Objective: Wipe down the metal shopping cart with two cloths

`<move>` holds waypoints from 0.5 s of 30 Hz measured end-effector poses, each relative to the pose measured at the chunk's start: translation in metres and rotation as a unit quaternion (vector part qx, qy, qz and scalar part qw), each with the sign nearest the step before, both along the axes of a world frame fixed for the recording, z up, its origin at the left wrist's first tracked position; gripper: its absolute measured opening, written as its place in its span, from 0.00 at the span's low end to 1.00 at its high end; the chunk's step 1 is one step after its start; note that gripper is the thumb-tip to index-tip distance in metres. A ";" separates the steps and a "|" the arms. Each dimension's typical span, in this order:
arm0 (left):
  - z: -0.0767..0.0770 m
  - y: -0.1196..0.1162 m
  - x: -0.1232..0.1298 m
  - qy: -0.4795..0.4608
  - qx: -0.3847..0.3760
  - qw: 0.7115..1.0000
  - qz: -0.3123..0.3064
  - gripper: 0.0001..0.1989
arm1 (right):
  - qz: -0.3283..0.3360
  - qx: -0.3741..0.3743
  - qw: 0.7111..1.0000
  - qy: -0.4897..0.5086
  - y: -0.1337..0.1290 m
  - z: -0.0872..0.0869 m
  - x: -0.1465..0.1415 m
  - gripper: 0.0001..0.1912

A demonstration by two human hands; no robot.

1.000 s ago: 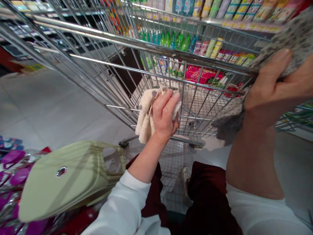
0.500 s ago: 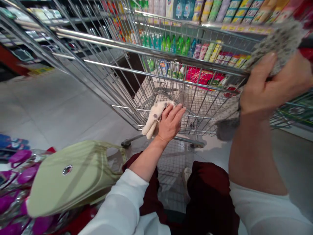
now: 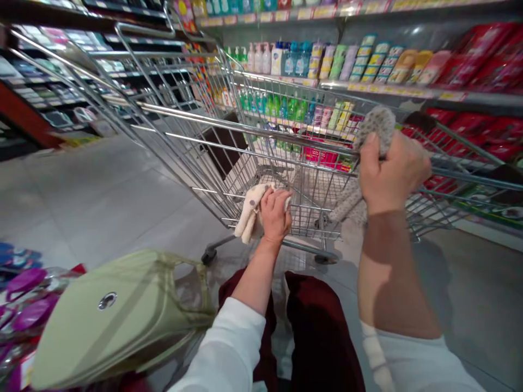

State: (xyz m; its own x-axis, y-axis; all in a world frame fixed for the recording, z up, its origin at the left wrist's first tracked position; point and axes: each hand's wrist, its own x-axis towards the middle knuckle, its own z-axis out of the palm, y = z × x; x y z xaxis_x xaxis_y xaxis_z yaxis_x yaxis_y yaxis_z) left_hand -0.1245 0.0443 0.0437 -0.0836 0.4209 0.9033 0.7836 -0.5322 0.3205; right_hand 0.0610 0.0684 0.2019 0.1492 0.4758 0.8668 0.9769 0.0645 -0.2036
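A metal shopping cart [image 3: 245, 128] stands in front of me, its wire side facing my knees. My left hand [image 3: 276, 213] is closed on a cream cloth with grey spots [image 3: 253, 208], held against the lower wires of that side. Two ends of this cloth hang down to the left of my fingers. Higher up on the right, my right hand [image 3: 395, 171] grips a grey speckled cloth [image 3: 376, 126] at the cart's top rail. Part of the grey cloth hangs below the hand, outside the wires.
A pale green plastic stool [image 3: 126, 321] stands close on my left, beside purple-lidded goods [image 3: 26, 280]. Behind the cart, a shelf [image 3: 379, 90] carries bottles, tubs and red packs. More shelving is at far left. A cart wheel [image 3: 209, 256] rests on the tiled floor [image 3: 122, 201].
My right hand has moved left and down along the top rail with the grey cloth. My left hand stays at the lower wires, its fingers more curled. The view has tilted up.
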 end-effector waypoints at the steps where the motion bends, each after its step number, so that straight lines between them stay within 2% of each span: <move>1: -0.001 -0.001 -0.001 -0.002 -0.006 1.000 -0.001 0.14 | -0.001 -0.002 1.000 0.000 -0.001 0.000 -0.001 0.19; 5: -0.009 -0.006 -0.007 0.006 -0.047 0.998 0.029 0.12 | -0.001 0.010 1.000 -0.029 -0.003 -0.007 -0.003 0.22; 9: -0.018 -0.003 -0.011 0.051 -0.034 0.997 0.043 0.13 | -0.020 0.076 0.995 -0.061 -0.003 -0.017 -0.001 0.27; 15: -0.012 0.010 -0.012 0.051 0.011 0.997 0.057 0.14 | -0.001 0.122 0.990 -0.067 -0.006 -0.022 0.000 0.24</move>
